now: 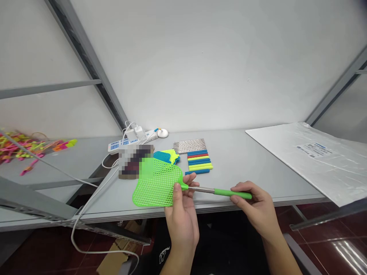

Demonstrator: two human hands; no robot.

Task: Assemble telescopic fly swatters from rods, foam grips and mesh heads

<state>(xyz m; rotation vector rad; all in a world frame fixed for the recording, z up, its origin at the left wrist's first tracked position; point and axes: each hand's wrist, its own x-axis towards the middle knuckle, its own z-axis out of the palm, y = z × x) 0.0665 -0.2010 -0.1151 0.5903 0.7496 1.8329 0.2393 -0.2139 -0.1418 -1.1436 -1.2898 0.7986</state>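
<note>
A bright green fly swatter (160, 187) is held level between my hands, above the front edge of the table. My left hand (183, 214) pinches the base of its perforated head, thumb on top and fingers beneath. The fingers of my right hand (255, 206) are closed around the end of its green grip. Between grip and head shows a short metal rod. Behind it lie coloured handle sleeves (199, 161) in blue, red and yellow, side by side. Silver rods (189, 145) rest in a row beyond them. Blue and yellow swatter heads (166, 156) are stacked to the left.
A power strip (122, 145) with white plugs and cables stands at the back left, near a blurred-out box (129, 173). One white cable hangs over the front edge. A white wrapped panel (309, 156) covers the table's right side. Colourful pieces (31, 149) lie piled far left.
</note>
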